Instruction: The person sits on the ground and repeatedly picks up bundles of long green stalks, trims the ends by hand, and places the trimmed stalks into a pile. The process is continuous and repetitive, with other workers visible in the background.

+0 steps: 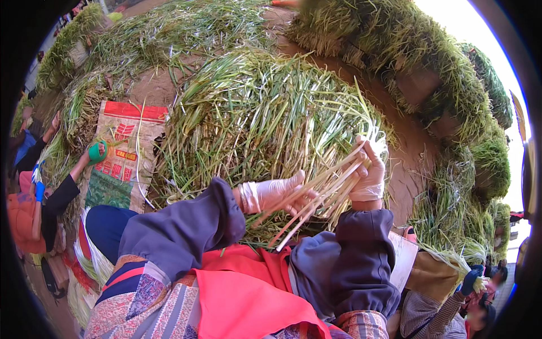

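Observation:
My right hand (367, 171), in a thin white glove, grips several long pale plant stalks (311, 203). Their bare ends slant down to the left, and their thin green leaves (367, 114) rise above the fist. Close by on the left is my left hand (281, 193), gloved the same way, with thumb and fingers spread. Its fingers lie partly behind the stalks; whether they touch is hard to tell. Beyond both hands spreads a large heap of cut green stalks (254, 123), most lying lengthwise away from me.
A printed woven sack (127, 148) lies left of the heap, with a loose stalk across it. A co-worker's hand (97, 152) with a green band reaches over it. Another person's gloved hand (472, 279) holds stalks at lower right. Tall piles of greens (444, 76) stand at upper right.

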A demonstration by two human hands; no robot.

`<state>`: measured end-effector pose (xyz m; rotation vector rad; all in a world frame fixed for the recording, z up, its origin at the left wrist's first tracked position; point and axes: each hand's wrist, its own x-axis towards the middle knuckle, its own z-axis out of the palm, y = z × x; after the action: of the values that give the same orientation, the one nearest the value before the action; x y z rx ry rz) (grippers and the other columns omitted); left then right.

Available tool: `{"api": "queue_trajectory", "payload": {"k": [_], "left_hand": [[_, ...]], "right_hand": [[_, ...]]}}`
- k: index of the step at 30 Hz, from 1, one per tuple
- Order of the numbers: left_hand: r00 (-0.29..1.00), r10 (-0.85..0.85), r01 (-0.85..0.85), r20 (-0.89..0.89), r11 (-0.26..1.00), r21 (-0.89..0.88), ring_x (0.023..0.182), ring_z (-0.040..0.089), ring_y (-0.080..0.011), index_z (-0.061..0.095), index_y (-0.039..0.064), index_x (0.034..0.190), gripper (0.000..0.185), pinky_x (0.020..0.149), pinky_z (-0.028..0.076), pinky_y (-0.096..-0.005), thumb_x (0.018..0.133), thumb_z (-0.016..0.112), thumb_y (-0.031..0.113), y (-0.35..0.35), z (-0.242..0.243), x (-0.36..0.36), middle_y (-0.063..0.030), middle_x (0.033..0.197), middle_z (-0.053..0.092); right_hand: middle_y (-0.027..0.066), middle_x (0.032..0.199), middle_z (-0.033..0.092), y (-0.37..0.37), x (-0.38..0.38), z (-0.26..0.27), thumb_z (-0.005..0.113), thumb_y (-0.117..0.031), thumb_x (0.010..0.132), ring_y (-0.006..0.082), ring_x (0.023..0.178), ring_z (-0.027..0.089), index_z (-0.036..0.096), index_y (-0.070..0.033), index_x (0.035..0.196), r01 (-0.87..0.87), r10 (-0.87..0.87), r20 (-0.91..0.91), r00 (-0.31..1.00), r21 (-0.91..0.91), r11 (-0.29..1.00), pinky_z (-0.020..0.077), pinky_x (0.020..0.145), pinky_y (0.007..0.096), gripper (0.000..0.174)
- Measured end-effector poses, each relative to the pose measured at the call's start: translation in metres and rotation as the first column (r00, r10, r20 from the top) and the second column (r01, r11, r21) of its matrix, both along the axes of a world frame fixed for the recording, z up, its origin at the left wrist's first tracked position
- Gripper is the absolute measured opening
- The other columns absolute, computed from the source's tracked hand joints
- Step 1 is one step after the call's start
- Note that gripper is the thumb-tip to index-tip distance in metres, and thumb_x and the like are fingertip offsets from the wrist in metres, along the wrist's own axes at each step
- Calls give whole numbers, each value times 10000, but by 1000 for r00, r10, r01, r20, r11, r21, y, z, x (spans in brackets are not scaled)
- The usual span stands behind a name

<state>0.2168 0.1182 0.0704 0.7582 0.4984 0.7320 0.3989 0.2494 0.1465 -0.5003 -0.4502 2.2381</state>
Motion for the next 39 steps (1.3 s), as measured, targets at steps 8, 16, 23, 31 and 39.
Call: {"api": "queue_trajectory", "payload": {"k": [8, 16, 23, 31, 39], "left_hand": [[958, 96, 54, 270, 865, -499, 902, 608, -241, 437, 12, 1266, 824, 790, 479, -358, 805, 377, 693, -70, -8, -6, -152, 1042, 605], [868, 492, -496, -72, 845, -200, 426, 314, -39, 554, 2, 908, 297, 405, 254, -207, 927, 471, 287, -49, 51, -22, 63, 562, 385], [885, 466, -448, -3, 849, -281, 417, 307, -47, 532, 6, 906, 338, 388, 241, -204, 948, 422, 323, -43, 43, -5, 50, 558, 371], [951, 251, -300, -179, 887, -351, 407, 424, -75, 535, 15, 1117, 590, 380, 312, -191, 923, 335, 535, -71, 26, -7, -27, 698, 581], [524, 415, -681, -744, 729, -74, 448, 406, -35, 647, 17, 905, 132, 400, 307, -190, 820, 607, 110, -96, -24, -97, 20, 584, 529]], "right_hand": [[-43, 604, 512, 18, 15, -27, 552, -204, 881, 35, 367, 281, 604, -2, 965, 76, -161, 407, 899, 217, 973, 245, 350, 181, 225], [116, 865, 653, 16, 15, -10, 428, -449, 921, 47, 367, 331, 538, 4, 1115, -94, 68, 405, 912, 44, 995, 248, 330, 188, 505], [117, 1061, 609, -68, -37, -35, 466, -373, 917, 62, 423, 356, 468, -1, 1212, -156, 202, 306, 930, -167, 973, 348, 383, 230, 475], [32, 752, 588, -65, -43, -54, 535, -220, 850, 55, 425, 340, 576, -10, 952, -254, 249, 273, 929, -19, 967, 285, 411, 191, 237], [44, 717, 567, -48, -34, -54, 514, -211, 889, 59, 430, 354, 570, 6, 950, -81, 76, 229, 971, 14, 997, 308, 404, 204, 233]]}}
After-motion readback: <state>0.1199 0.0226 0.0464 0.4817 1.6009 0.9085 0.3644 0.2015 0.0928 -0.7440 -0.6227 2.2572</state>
